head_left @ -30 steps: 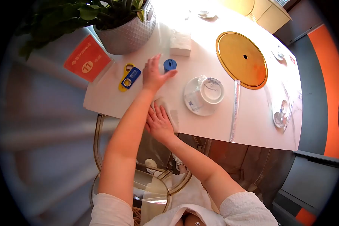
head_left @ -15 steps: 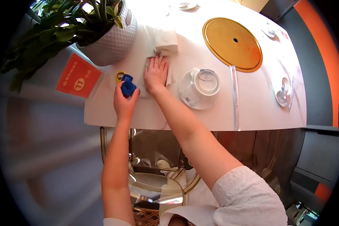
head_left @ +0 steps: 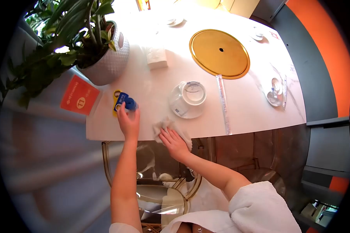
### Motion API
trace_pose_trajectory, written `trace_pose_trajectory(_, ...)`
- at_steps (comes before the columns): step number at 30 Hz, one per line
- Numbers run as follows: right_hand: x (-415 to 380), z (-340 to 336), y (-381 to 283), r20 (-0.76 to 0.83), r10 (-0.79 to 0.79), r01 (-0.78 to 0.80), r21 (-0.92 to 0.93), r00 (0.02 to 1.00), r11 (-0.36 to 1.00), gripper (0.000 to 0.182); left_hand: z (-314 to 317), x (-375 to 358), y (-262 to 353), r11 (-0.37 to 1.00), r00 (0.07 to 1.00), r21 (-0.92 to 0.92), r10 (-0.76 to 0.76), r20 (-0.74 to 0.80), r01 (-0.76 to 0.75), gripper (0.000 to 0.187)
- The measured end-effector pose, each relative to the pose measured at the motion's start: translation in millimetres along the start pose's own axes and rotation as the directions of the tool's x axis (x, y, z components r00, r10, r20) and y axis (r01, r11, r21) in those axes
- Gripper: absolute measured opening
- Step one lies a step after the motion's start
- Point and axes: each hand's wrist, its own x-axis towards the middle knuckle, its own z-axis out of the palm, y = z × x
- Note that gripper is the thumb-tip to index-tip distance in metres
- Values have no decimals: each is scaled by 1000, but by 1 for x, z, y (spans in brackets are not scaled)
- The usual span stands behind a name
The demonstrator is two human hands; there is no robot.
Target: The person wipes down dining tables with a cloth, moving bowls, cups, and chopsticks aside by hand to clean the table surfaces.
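There were two hands: one left hand (head_left: 129, 121) and one right hand (head_left: 175, 145). One white cloth (head_left: 159, 127), one blue container (head_left: 131, 104), one gold disc (head_left: 219, 56), one plant pot (head_left: 112, 60) and one card numbered 11 (head_left: 78, 96) were in view. Dish sets (head_left: 193, 94) numbered four, slim packets (head_left: 223, 106) two.

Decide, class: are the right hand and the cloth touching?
Touching: the head view shows the right hand lying on the cloth, no gap between.

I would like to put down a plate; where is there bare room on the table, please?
A wide patch lies between the long packet and near-right dishes, nearer than the gold disc; a smaller one between the blue object and central crockery. The left end is crowded: red sign, plant pot, yellow tool, left hand.
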Motion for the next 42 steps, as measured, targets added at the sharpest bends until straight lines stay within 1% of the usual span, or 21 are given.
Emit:
trace_pose_trajectory(4,-31,-30,10,-6,-26,26,-14,1000,1000,52,-18,-51,17,999,998,15,31,51,-32,51)
trace_pose_trajectory(10,-53,-61,-1,-47,110,-106,79,993,991,38,-30,-70,30,881,958,376,266,106,-286,61)
trace_pose_trajectory(12,-64,-85,-13,152,355,-386,354,923,852,30,-25,-63,42,747,911,568,123,393,-346,69)
trace_pose_trajectory(13,-73,-97,-19,134,382,-405,340,914,849,30,-21,-61,39,753,900,544,148,410,-371,69)
trace_pose_trajectory(15,-91,-125,-35,103,471,-444,555,876,703,25,-10,-59,33,640,942,726,-12,336,-251,71)
trace_pose_trajectory(16,-97,-157,-50,196,531,-521,630,825,577,25,-18,-64,52,684,946,701,-47,320,-203,68)
trace_pose_trajectory(17,-111,-171,-56,175,551,-525,625,816,578,25,-18,-73,56,693,942,684,-24,336,-226,68)
trace_pose_trajectory(19,-144,-194,-70,67,571,-408,767,818,496,27,-27,-97,55,785,894,469,236,379,-406,56)
trace_pose_trajectory(20,-163,-200,-71,-7,582,-346,799,813,492,29,-35,-112,58,780,888,461,255,382,-422,56)
trace_pose_trajectory(21,-180,-212,-77,-29,590,-336,800,807,497,29,-42,-131,67,841,847,331,246,472,-428,51)
trace_pose_trajectory(22,-199,-225,-84,6,665,-362,842,747,399,29,-48,-154,76,887,789,193,251,561,-419,45)
trace_pose_trajectory(23,-217,-238,-89,46,731,-376,878,681,296,30,-60,-178,84,915,758,64,291,584,-399,42)
trace_pose_trajectory(24,-236,-247,-92,19,744,-364,880,668,304,30,-75,-204,91,927,725,-68,333,603,-370,39)
trace_pose_trajectory(27,-289,-272,-95,-49,829,-278,930,557,242,29,-107,-275,93,926,689,-158,361,628,-342,35)
trace_pose_trajectory(31,-348,-327,-81,1,871,87,995,492,-50,32,-125,-324,106,935,664,-208,350,660,-286,31)
trace_pose_trajectory(32,-361,-343,-82,8,880,93,994,474,-59,32,-125,-326,118,929,678,-234,369,636,-286,29)
trace_pose_trajectory(35,-399,-388,-67,-56,858,275,956,510,-102,36,-115,-326,192,965,700,-241,241,672,-101,21)
trace_pose_trajectory(36,-416,-398,-58,-108,851,352,931,513,-94,37,-98,-329,209,923,702,-313,376,605,-224,20)
trace_pose_trajectory(38,-451,-416,-37,-163,848,426,901,504,-80,39,-62,-342,248,888,682,-387,445,581,-250,20)
trace_pose_trajectory(41,-513,-438,12,-127,821,504,837,556,-212,40,2,-378,340,793,652,-516,583,485,-324,19)
trace_pose_trajectory(42,-536,-446,32,-52,860,491,838,507,-239,41,23,-396,379,785,644,-534,589,488,-313,20)
